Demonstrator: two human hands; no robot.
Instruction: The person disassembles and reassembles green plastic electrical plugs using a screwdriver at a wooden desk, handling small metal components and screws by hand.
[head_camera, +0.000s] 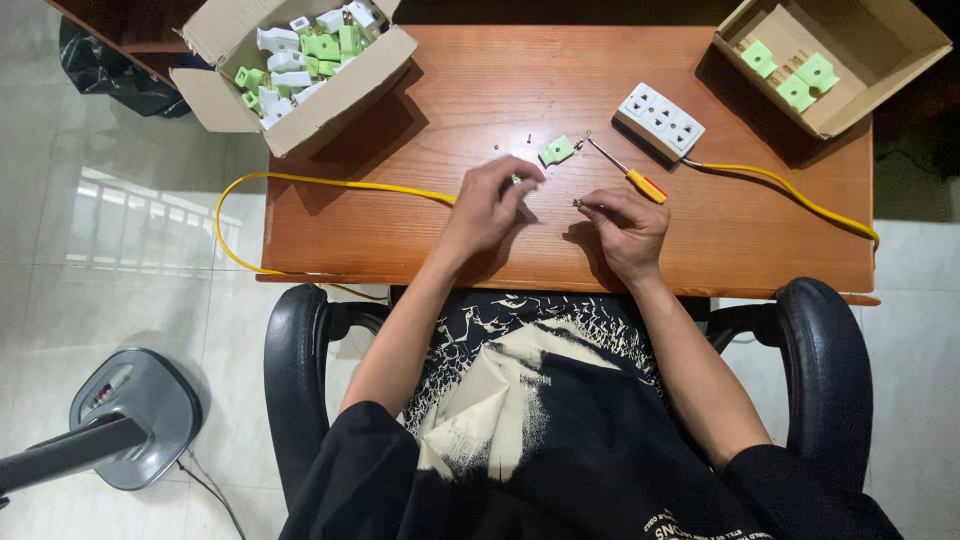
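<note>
Head view: left hand (490, 205) pinches green plug part w/ yellow cable (330, 183) end, steadying it. Right hand (625, 228) pinches small screw; screwdriver (625, 170) just beyond for easy reach.

We have one view only, from a camera on our head, looking almost straight down from above the office chair (300, 350). It faces the wooden tabletop (460, 250), which fills the upper middle of the frame at moderate range. Beyond the tabletop's left edge we see tiled floor (130, 250) and a fan base (135, 415).
</note>
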